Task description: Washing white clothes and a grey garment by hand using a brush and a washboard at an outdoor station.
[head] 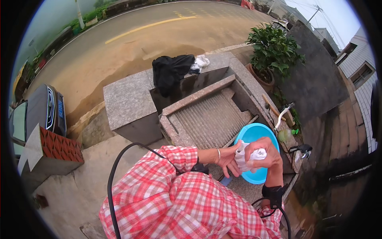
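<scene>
Over a light-blue plastic basin (260, 178), my right hand (265, 153) grips a bunched white cloth (241, 156). My left hand (229, 161) is beside the cloth with its fingers spread; its thumb and palm edge appear to touch the cloth. The basin stands at the right near corner of a stone sink with a ribbed washboard slab (209, 118). Its inside is partly hidden by my hands and the cloth.
Black fabric (171, 71) and a small white cloth (201, 62) lie on the sink's far ledge. A tap with a white pipe (280, 119), a greenish plastic bottle (284, 135) and a potted shrub (271, 49) line the right. Black cables (111, 179) loop around my arms. A car (38, 109) is at left.
</scene>
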A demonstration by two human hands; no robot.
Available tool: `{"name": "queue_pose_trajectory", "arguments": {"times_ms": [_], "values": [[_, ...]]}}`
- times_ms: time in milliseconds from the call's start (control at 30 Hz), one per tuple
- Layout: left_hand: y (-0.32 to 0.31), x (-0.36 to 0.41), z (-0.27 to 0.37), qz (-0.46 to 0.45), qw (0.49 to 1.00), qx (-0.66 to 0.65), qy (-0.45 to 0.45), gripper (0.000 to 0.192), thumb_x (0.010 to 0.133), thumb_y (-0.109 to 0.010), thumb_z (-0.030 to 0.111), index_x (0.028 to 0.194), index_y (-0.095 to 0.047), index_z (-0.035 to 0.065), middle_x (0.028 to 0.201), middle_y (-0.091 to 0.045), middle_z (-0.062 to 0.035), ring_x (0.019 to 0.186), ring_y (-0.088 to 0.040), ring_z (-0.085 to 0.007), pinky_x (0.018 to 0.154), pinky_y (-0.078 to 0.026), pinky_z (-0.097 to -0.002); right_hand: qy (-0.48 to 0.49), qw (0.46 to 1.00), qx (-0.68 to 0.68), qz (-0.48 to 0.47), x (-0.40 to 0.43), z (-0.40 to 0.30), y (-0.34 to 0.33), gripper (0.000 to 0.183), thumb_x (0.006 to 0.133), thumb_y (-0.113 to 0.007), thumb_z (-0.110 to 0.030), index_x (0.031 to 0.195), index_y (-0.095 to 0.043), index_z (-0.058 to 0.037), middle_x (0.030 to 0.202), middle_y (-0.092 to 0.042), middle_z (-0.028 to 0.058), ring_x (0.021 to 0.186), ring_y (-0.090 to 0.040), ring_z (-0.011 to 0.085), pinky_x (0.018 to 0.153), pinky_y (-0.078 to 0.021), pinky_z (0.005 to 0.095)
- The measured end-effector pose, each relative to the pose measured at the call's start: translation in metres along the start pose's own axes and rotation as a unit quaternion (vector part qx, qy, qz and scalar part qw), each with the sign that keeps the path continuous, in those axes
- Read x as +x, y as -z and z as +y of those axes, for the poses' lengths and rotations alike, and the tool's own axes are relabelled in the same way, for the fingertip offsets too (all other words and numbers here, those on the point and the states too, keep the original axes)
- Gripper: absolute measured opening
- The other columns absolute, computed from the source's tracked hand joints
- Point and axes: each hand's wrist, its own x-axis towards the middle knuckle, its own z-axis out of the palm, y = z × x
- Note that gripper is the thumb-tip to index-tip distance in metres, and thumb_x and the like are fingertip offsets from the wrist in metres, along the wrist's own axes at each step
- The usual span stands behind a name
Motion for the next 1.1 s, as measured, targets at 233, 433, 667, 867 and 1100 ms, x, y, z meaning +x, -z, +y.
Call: {"name": "queue_pose_trajectory", "arguments": {"times_ms": [233, 433, 667, 867, 1100], "values": [[-0.019, 0.046, 0.015, 0.126, 0.919, -0.251, -0.277, 0.079, 0.075, -0.053, 0.065, 0.127, -0.040, 0.0066, 0.112, -0.056, -0.0172, 0.102, -0.055, -0.0328, 0.088, -0.044, -0.0460, 0.070, 0.992, -0.107, 0.004, -0.017, -0.002, -0.040, 0.014, 0.061, -0.074, -0.010, 0.064, -0.061, -0.0049, 0.063, -0.061, 0.0038, 0.060, -0.060, 0.0173, 0.057, -0.0451, 0.0284], [-0.006, 0.050, 0.045, 0.077, 0.881, -0.334, -0.327, 0.058, 0.066, -0.055, 0.013, 0.122, -0.043, 0.0007, 0.103, -0.058, -0.0211, 0.093, -0.057, -0.0371, 0.089, -0.044, -0.0505, 0.112, 0.844, 0.164, 0.498, -0.070, 0.053, -0.054, 0.017, 0.076, -0.066, -0.014, 0.083, -0.059, -0.0003, 0.073, -0.060, 0.0085, 0.067, -0.058, 0.0177, 0.077, -0.0493, 0.0373], [-0.011, 0.070, 0.033, 0.115, 0.900, -0.289, -0.306, 0.060, 0.055, -0.049, 0.006, 0.114, -0.044, 0.0003, 0.089, -0.054, -0.0172, 0.080, -0.056, -0.0334, 0.083, -0.046, -0.0477, 0.020, 0.594, 0.385, 0.706, -0.094, 0.145, -0.048, 0.024, 0.087, -0.057, -0.029, 0.081, -0.052, -0.0065, 0.067, -0.053, 0.0047, 0.056, -0.052, 0.0151, 0.053, -0.0492, 0.0333], [-0.026, 0.082, 0.023, 0.116, 0.925, -0.223, -0.286, 0.057, 0.047, -0.045, 0.004, 0.103, -0.049, -0.0048, 0.078, -0.053, -0.0163, 0.066, -0.054, -0.0303, 0.067, -0.049, -0.0407, -0.067, 0.547, 0.384, 0.741, -0.092, 0.188, -0.052, 0.027, 0.086, -0.058, -0.028, 0.084, -0.054, -0.0016, 0.069, -0.055, 0.0075, 0.053, -0.055, 0.0181, 0.047, -0.0476, 0.0334], [-0.044, 0.089, 0.021, 0.172, 0.947, -0.062, -0.263, 0.050, 0.046, -0.046, 0.009, 0.092, -0.052, -0.0096, 0.068, -0.054, -0.0189, 0.053, -0.051, -0.0320, 0.057, -0.046, -0.0390, -0.153, 0.581, 0.419, 0.681, -0.091, 0.210, -0.053, 0.024, 0.086, -0.052, -0.023, 0.085, -0.055, 0.0010, 0.065, -0.055, 0.0100, 0.051, -0.054, 0.0196, 0.044, -0.0447, 0.0335]]}}
